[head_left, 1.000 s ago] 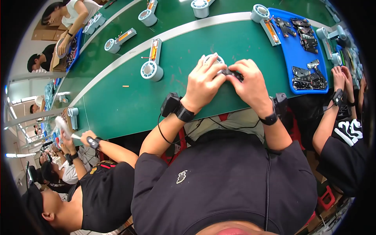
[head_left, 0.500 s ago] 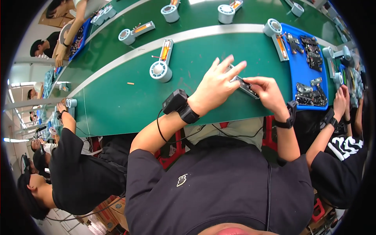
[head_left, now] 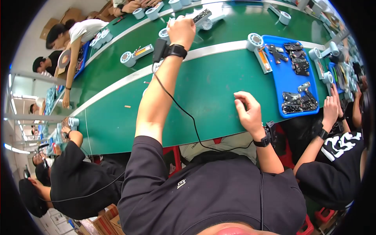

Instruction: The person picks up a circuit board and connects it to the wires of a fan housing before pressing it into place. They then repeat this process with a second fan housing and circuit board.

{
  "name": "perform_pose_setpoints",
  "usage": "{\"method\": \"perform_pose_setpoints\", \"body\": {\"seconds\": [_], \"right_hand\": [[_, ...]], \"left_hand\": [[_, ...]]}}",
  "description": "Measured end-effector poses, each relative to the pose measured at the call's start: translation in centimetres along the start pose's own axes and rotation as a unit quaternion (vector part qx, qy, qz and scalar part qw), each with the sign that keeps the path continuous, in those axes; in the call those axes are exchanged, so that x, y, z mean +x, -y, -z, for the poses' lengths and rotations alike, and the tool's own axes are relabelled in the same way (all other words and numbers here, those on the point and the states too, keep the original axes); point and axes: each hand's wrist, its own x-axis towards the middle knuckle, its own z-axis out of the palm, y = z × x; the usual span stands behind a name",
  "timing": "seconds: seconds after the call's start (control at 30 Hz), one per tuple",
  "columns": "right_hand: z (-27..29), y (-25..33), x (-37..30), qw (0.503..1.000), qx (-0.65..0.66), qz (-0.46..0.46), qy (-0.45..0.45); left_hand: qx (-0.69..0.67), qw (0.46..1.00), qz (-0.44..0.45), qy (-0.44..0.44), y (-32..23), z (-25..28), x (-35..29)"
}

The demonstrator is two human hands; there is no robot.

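Observation:
My left hand reaches far out over the belt, its fingers closed on a light-blue handheld fan housing. The housing's grip, with a black circuit board in it, sticks out to the right of the hand; the hand covers much of the rest. Close by are two other fan housings, one partly hidden by my hand and one blurred. Above the near table, my right hand holds nothing, fingers loosely curled and thumb apart. My left forearm hides most of another housing, whose wire end shows.
A blue tray of black circuit-board assemblies lies at right, a fan housing beside it. Another housing sits on the belt. A small orange strip lies on the green table. Co-workers sit on both sides.
My left hand has moved far forward and left, carrying the housing with the board from the near table to the belt. My right hand has let go and drawn back. The view has tilted.

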Motion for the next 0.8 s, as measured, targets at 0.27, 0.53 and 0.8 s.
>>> {"method": "perform_pose_setpoints", "body": {"seconds": [0.27, 0.53, 0.8], "right_hand": [[0.7, 0.6, -0.1, 1.0, -0.001, -0.004, 0.001], [0.4, 1.1, 0.2, 1.0, 0.018, -0.004, 0.006], [0.9, 0.7, 0.2, 1.0, -0.007, 0.018, -0.008]], "left_hand": [[-0.053, 0.992, 0.093, 0.071, -1.0, -2.8, 3.6], [0.067, 0.972, 0.1, 0.2, -1.1, -7.0, 6.4], [0.1, 0.98, -0.027, 0.17, -8.4, -6.8, 4.3]]}}
